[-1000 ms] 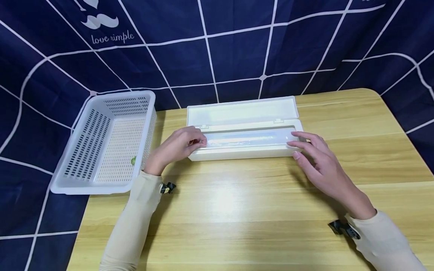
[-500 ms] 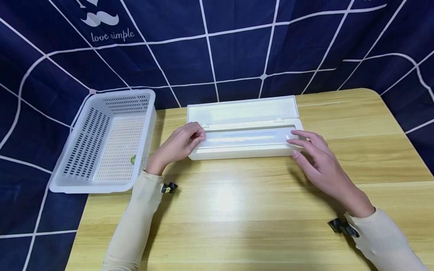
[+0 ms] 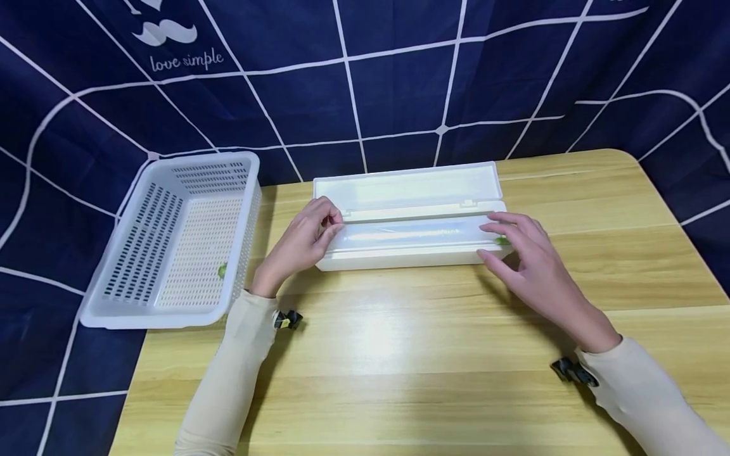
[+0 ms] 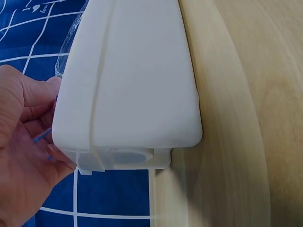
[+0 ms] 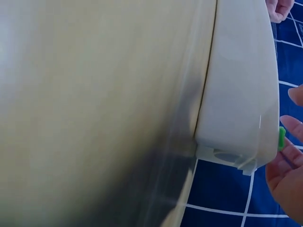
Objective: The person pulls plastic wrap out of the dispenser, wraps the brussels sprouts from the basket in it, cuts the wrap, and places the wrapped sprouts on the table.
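Observation:
A long white cling film dispenser (image 3: 405, 258) lies on the table with its lid (image 3: 405, 185) tilted back. Clear cling film (image 3: 399, 233) stretches along its top. At the left end, my left hand (image 3: 299, 244) pinches the film edge between thumb and fingertips; the left wrist view shows a crinkled film edge (image 4: 66, 47) just above those fingers. My right hand (image 3: 530, 266) is at the right end, fingers spread and loosely bent. Beside them sits a small green slider (image 5: 282, 138); whether they touch it is hard to tell.
To the left stands a white perforated basket (image 3: 242, 253) with a small green object (image 3: 222, 270) showing at its right side. A dark blue gridded cloth (image 3: 399, 88) hangs behind the wooden table (image 3: 410, 367).
My left hand has moved slightly up and back at the film's left end. My right hand has shifted a little leftward, and the green slider now shows by its fingers.

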Motion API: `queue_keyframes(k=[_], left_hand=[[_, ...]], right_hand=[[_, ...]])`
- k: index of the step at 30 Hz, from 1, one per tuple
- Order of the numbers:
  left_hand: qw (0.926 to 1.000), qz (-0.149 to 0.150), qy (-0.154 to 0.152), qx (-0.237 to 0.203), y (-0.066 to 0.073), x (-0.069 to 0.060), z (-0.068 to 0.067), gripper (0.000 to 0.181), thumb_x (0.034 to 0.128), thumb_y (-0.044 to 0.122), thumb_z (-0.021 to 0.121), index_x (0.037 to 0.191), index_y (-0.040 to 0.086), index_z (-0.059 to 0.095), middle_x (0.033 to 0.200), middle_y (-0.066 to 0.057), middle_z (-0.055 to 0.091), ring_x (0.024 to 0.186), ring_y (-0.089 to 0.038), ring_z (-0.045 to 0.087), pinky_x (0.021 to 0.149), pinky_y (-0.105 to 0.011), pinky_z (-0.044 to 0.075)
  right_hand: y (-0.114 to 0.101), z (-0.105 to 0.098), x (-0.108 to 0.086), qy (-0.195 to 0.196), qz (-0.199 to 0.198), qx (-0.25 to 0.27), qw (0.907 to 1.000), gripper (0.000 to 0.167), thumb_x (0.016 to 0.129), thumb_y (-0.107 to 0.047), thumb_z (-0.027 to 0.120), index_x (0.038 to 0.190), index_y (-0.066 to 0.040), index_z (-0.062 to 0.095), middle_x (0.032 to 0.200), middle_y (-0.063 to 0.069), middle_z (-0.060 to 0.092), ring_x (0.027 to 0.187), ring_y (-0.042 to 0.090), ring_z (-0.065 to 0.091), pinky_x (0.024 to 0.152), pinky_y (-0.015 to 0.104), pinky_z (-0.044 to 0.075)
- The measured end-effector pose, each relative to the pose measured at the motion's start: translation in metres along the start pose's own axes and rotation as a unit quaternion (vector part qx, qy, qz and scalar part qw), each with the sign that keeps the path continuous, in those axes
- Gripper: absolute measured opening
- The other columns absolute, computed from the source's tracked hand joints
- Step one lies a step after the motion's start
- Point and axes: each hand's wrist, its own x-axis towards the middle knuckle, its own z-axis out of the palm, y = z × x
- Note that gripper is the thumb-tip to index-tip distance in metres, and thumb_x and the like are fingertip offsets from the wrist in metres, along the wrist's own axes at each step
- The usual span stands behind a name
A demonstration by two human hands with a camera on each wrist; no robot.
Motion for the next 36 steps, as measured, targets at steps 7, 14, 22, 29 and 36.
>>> queue_keyframes(k=[7,14,22,29,36], left_hand=[[0.9994,-0.029,0.007,0.018,0.003,-0.001,0.003,0.005,0.1074,0.002,0.067,0.103,0.001,0.063,0.092,-0.009,0.057,0.088,-0.026,0.053,0.078,-0.038,0.045],[0.9983,-0.044,0.022,0.033,0.005,-0.001,0.005,0.005,0.1079,0.001,0.065,0.104,0.001,0.062,0.090,-0.009,0.056,0.087,-0.027,0.052,0.077,-0.039,0.043],[0.9970,-0.045,0.050,0.039,0.008,0.001,0.009,0.003,0.1081,0.000,0.063,0.106,-0.002,0.062,0.090,-0.011,0.056,0.085,-0.028,0.052,0.073,-0.038,0.043],[0.9962,-0.061,0.058,0.022,0.007,0.000,0.010,0.007,0.1058,0.003,0.066,0.110,-0.001,0.062,0.095,-0.011,0.059,0.087,-0.027,0.054,0.075,-0.038,0.045],[0.9956,-0.050,0.065,0.045,0.004,-0.004,0.015,0.036,0.0935,0.016,0.086,0.118,0.002,0.064,0.098,-0.007,0.061,0.093,-0.026,0.054,0.079,-0.039,0.047]], right_hand=[[0.002,0.001,0.015,0.000,0.033,0.014,0.9994,0.044,0.092,-0.005,0.088,0.133,-0.001,0.071,0.148,0.017,0.059,0.142,0.040,0.046,0.112,0.050,0.038],[0.003,0.002,0.024,0.005,0.049,0.022,0.9986,0.027,0.093,-0.005,0.088,0.118,-0.002,0.077,0.140,0.016,0.063,0.138,0.039,0.049,0.111,0.054,0.039],[0.005,0.001,0.027,0.024,0.046,0.019,0.9985,0.006,0.097,0.002,0.080,0.101,-0.002,0.076,0.123,0.014,0.066,0.122,0.032,0.054,0.091,0.028,0.035],[0.006,0.003,0.030,0.025,0.060,0.029,0.9974,0.004,0.102,0.002,0.073,0.105,0.001,0.070,0.121,0.017,0.063,0.124,0.036,0.054,0.108,0.043,0.041],[0.004,0.004,0.035,0.035,0.045,0.023,0.9981,0.006,0.104,0.002,0.070,0.110,0.002,0.067,0.117,0.017,0.067,0.123,0.035,0.057,0.108,0.048,0.043]])
